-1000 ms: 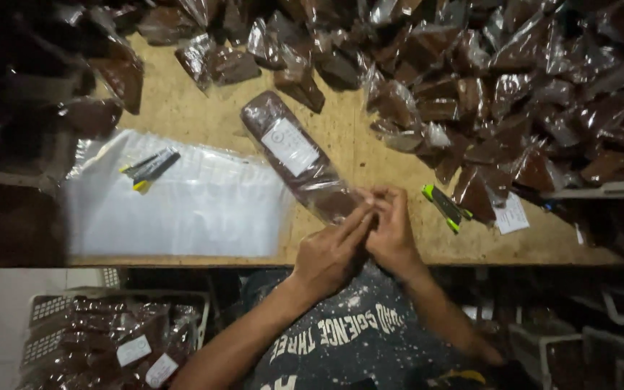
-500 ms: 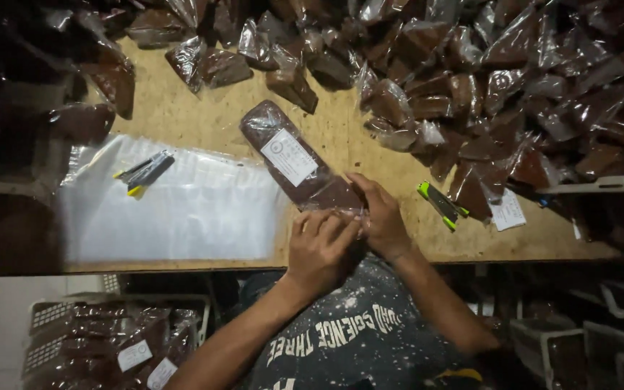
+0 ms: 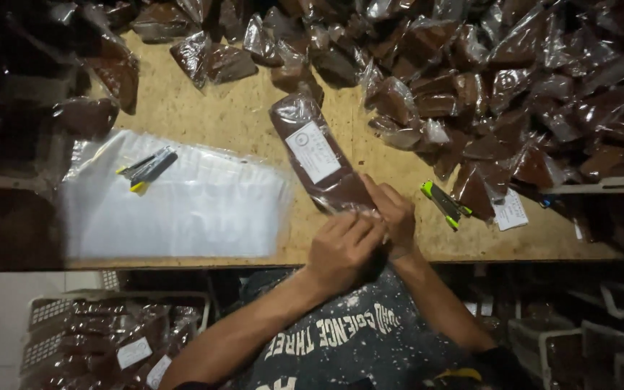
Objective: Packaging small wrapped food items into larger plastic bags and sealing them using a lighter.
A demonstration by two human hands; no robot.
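Both hands are working at the near end of a long clear packet of brown stuff (image 3: 321,160) with a white label, lying on the wooden surface (image 3: 218,119) and angling away from them. The left hand (image 3: 341,249) is curled over the packet's near end, fingers bent and closed loosely on the plastic edge there. The right hand (image 3: 393,213) is lying just beside it, touching it, fingertips pressing down on the same end; how firmly it is pinching the plastic cannot be told, since the left hand is covering the spot.

Judging by this, the packet is filled and labelled already, and its open end is being closed or folded. Beyond and to the right of the hands a large heap of similar brown bags (image 3: 485,79) is lying; whether those are finished cannot be told. Below the left forearm, a crate (image 3: 59,318) is holding more labelled packets, which look like finished ones.

To the left of the left hand a stack of empty clear bags (image 3: 182,206) is lying flat, with a small yellow-tipped tool (image 3: 147,167) resting on it, so plenty of bagging seems left. Just right of the right hand a green-and-black tool (image 3: 443,204) is lying beside a loose white label (image 3: 510,210).
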